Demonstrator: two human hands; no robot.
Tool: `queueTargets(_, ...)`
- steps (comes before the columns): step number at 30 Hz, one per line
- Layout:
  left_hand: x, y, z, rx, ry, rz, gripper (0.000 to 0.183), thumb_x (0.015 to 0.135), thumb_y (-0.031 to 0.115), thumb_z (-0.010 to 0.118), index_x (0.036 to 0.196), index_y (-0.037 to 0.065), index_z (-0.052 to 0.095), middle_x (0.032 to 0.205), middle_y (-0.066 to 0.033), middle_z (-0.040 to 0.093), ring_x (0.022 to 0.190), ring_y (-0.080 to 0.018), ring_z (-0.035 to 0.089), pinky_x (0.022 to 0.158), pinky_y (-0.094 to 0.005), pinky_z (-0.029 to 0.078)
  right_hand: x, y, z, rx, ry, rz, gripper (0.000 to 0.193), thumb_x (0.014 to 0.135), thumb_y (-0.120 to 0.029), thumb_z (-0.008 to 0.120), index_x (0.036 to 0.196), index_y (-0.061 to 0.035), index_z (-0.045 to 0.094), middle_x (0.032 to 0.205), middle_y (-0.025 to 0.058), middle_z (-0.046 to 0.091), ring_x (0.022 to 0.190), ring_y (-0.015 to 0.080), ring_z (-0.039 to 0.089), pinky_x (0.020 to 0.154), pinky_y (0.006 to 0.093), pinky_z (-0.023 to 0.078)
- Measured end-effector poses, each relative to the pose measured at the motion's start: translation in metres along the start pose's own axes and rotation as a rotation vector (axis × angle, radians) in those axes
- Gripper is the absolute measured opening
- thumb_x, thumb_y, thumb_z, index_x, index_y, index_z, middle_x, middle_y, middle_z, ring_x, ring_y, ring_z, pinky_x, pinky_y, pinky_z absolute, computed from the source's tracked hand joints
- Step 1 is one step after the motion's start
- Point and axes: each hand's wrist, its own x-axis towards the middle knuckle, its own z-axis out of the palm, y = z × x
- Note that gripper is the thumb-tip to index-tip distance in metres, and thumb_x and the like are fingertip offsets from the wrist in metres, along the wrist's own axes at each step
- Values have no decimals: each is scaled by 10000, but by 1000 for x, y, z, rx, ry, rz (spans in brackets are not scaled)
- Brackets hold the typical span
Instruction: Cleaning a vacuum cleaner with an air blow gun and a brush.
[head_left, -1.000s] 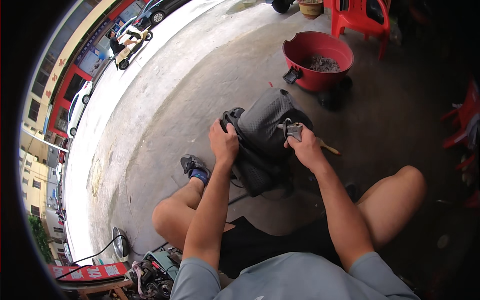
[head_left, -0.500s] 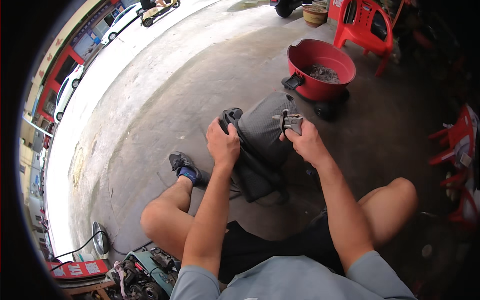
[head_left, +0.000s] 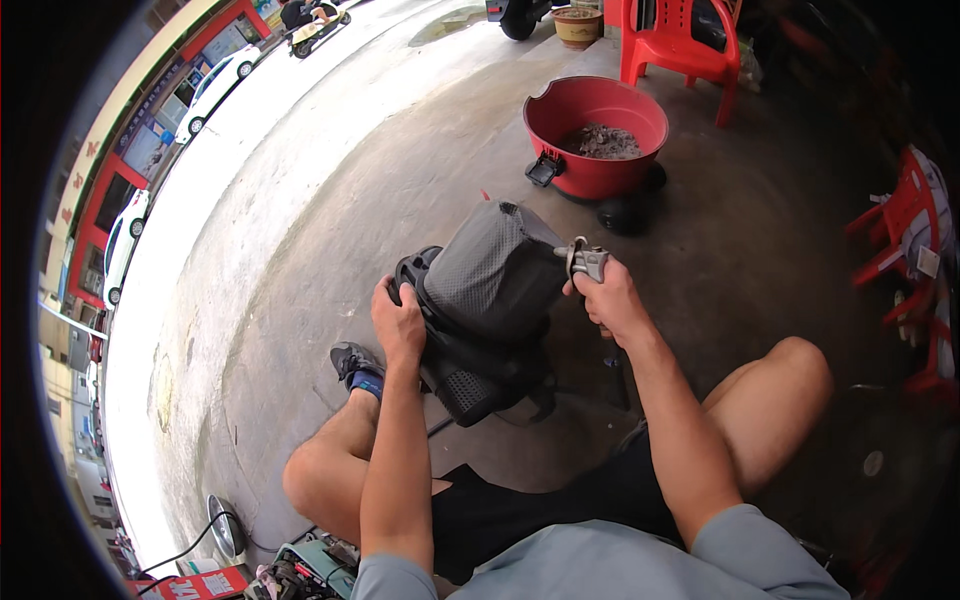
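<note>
I sit on a concrete floor with a black vacuum motor head (head_left: 470, 375) between my knees. A grey cloth filter bag (head_left: 495, 270) stands up from it, tilted away from me. My left hand (head_left: 398, 325) grips the black rim on the left side of the head. My right hand (head_left: 605, 298) holds a metal air blow gun (head_left: 583, 262), its nozzle pointing left and touching or nearly touching the right side of the filter.
A red vacuum drum (head_left: 596, 135) on wheels holds grey dust, just beyond the filter. Red plastic chairs stand at the back (head_left: 672, 42) and at the right (head_left: 905, 235). Tools and a cable (head_left: 225, 525) lie by my left leg. Parked cars line the street at far left.
The view has tipped and shifted, so the filter now sits more centred. My right hand with the blow gun has moved slightly out to the filter's right side. My left hand keeps its grip.
</note>
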Motion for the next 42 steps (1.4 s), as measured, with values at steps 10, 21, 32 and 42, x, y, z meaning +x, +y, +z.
queueTargets(10, 6, -21, -10, -37, -17, -8, 493, 966, 275, 513, 1323, -64, 519, 1339, -248, 563, 1267, -358, 521, 1086, -393, 371, 33, -43, 27, -134, -364, -261, 165, 873, -127, 566, 992, -18, 599, 782, 37, 675, 564, 104, 523, 485, 316, 416)
queueTargets(21, 11, -16, -3, -111, -72, -30, 490, 972, 261, 509, 1335, -69, 504, 1344, -244, 558, 1266, -343, 522, 1083, -381, 373, 69, 42, -17, -5, -125, -28, 174, 826, -102, 547, 989, -46, 574, 710, 60, 628, 452, 95, 452, 364, 293, 320)
queueTargets(32, 16, -29, -8, -23, -8, 4, 493, 948, 282, 546, 1294, -69, 552, 1275, -231, 616, 1206, -343, 571, 1046, -381, 411, 25, -4, -25, -142, -669, 87, 113, 889, -106, 589, 977, -36, 571, 744, 33, 637, 521, 74, 485, 466, 262, 382)
queueTargets(42, 11, -19, -7, -50, 25, -21, 491, 941, 305, 564, 1270, -60, 570, 1254, -249, 622, 1182, -335, 590, 1022, -379, 430, 0, 29, 8, 34, -208, -159, 326, 896, -83, 546, 1215, -28, 584, 828, 48, 683, 459, 73, 486, 406, 249, 388)
